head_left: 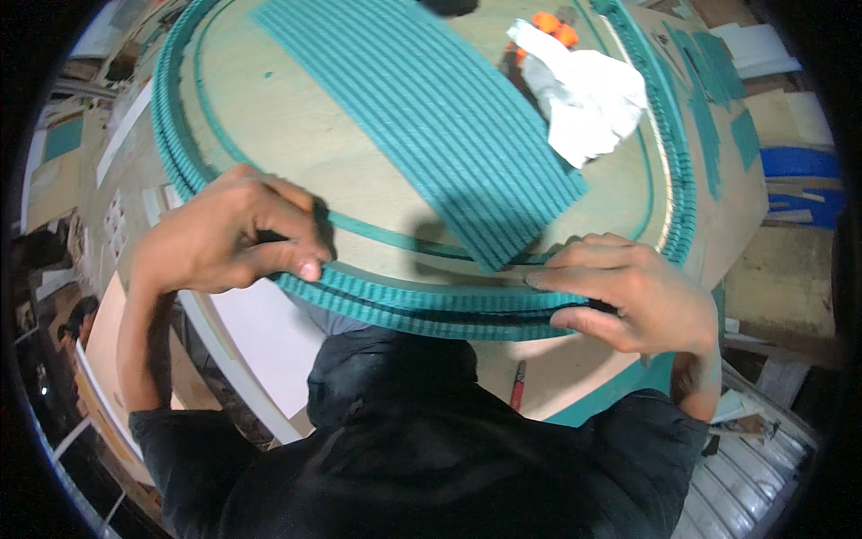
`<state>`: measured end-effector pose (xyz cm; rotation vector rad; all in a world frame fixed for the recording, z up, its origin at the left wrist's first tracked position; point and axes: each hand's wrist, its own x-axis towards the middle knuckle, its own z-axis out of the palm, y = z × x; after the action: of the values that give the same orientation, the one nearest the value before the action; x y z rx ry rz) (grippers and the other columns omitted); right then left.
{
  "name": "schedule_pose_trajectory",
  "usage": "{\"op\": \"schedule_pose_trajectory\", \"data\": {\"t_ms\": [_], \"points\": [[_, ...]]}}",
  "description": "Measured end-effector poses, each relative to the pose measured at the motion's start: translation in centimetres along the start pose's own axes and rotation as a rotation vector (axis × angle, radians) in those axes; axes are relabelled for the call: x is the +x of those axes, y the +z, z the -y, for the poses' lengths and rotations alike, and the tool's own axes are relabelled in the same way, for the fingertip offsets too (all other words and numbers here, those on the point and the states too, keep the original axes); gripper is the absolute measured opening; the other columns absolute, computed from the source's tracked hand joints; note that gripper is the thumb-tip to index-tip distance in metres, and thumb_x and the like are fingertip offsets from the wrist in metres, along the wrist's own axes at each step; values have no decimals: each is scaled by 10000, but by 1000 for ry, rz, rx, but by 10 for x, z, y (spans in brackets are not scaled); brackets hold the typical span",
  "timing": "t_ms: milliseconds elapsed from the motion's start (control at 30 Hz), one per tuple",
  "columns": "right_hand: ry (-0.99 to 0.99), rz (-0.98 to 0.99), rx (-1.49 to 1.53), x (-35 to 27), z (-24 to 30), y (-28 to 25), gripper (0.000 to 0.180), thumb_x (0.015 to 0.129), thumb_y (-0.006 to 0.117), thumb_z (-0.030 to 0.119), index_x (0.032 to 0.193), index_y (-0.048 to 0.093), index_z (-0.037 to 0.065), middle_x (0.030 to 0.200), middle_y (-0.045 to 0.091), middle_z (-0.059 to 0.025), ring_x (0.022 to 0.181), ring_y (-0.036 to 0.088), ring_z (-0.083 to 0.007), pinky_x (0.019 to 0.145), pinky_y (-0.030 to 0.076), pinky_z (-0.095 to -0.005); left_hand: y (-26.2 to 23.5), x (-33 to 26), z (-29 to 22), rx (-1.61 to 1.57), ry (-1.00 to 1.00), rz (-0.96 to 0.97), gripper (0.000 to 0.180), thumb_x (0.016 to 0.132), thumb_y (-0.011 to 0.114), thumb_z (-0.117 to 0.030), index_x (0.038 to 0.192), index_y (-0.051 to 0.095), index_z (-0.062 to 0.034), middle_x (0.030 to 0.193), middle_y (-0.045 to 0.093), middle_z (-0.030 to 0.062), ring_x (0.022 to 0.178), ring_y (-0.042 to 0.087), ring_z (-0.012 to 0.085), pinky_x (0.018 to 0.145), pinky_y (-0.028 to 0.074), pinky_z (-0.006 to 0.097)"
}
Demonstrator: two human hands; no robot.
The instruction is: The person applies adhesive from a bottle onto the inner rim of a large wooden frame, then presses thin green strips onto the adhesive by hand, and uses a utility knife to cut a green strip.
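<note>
A large round wooden panel [301,117] lies before me, its rim lined with a teal ribbed edging strip [431,310]. My left hand [242,229] pinches this strip at the near left, thumb on the outer face and fingers curled over the inside. At the near right, my right hand [628,292] grips the same strip between thumb and fingers. Between the hands the strip bows toward me, with a dark lengthwise groove along it. A teal ribbed sheet [422,126] rests diagonally across the panel, its near corner close to the rim.
A crumpled white cloth or paper [593,99] sits at the panel's right, partly over something with orange parts [548,25]. A red pen-like tool [518,386] lies close to my body. Teal scraps [714,67] and blue pieces [799,163] are farther right.
</note>
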<state>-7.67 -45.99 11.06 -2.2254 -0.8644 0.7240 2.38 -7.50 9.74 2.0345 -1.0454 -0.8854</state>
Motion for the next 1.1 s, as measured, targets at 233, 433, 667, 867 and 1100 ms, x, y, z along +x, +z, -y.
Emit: {"op": "schedule_pose_trajectory", "data": {"t_ms": [233, 433, 667, 867, 1100], "points": [[-75, -112, -78, 38, 31, 18, 322, 901, 754, 168, 1175, 699, 8, 1036, 706, -117, 925, 702, -294, 802, 590, -390, -6, -18, 7, 97, 54, -74, 273, 877, 793, -291, 938, 811, -26, 826, 731, 104, 813, 699, 284, 745, 530, 420], [-103, -168, -258, 71, 62, 27, 298, 884, 766, 133, 1130, 676, -10, 921, 668, -119, 800, 693, -304, 718, 584, -403, -6, -26, 13, 209, 80, -130, 256, 896, 769, -323, 912, 816, -72, 798, 715, 58, 800, 679, 261, 784, 514, 402], [-134, -204, 29, 106, 63, 48, 219, 887, 733, 51, 1063, 652, -50, 915, 630, -161, 778, 680, -372, 693, 569, -456, -2, -28, 17, 291, 183, -224, 284, 910, 758, -346, 852, 791, -70, 780, 702, 30, 757, 645, 249, 856, 475, 394], [-258, -238, -51, 115, 64, 58, 273, 833, 685, -34, 1083, 622, -124, 1027, 581, -239, 923, 658, -415, 775, 569, -458, -12, -30, 30, 83, 127, -169, 233, 907, 781, -301, 917, 821, -72, 777, 730, 61, 754, 644, 239, 886, 470, 371], [-250, -143, -54, 117, 66, 53, 312, 812, 676, -43, 1098, 601, -140, 1055, 548, -240, 965, 630, -415, 822, 558, -460, -11, -47, 19, 173, 83, -316, 332, 1005, 676, -340, 1109, 812, -56, 890, 789, 97, 778, 673, 241, 937, 474, 375]]}}
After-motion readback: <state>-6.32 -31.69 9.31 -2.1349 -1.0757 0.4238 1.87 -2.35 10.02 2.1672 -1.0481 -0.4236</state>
